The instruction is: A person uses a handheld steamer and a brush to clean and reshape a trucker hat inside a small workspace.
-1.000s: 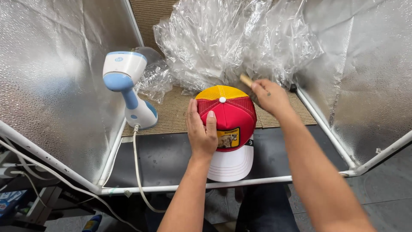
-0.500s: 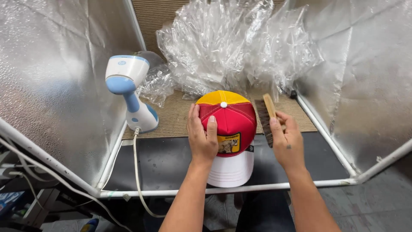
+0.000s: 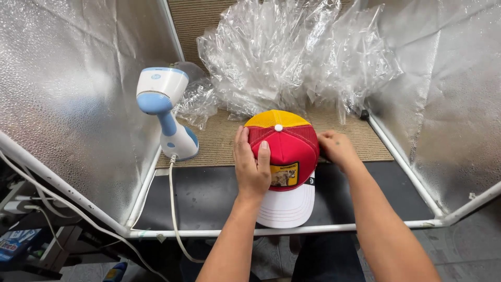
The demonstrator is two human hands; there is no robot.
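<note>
A cap [image 3: 284,151] with a red front, yellow back, white brim and a small picture patch sits at the middle, where the woven mat meets the black sheet. My left hand [image 3: 251,164] lies on its left side, thumb on the front panel and fingers wrapped round the side. My right hand [image 3: 336,149] presses against the cap's right side with the fingers curled down. Only a dark sliver of the wooden brush [image 3: 322,158] shows under that hand.
A white and blue handheld steamer [image 3: 166,112] stands upright to the left, its cord [image 3: 172,209] trailing over the front rail. Crumpled clear plastic [image 3: 292,57] is piled behind the cap. Silvery reflective panels [image 3: 62,89] on a white tube frame [image 3: 365,225] wall in both sides.
My right hand came down from the cap's back right with the brush, then moved in against the cap's right side. My left hand has stayed on the cap.
</note>
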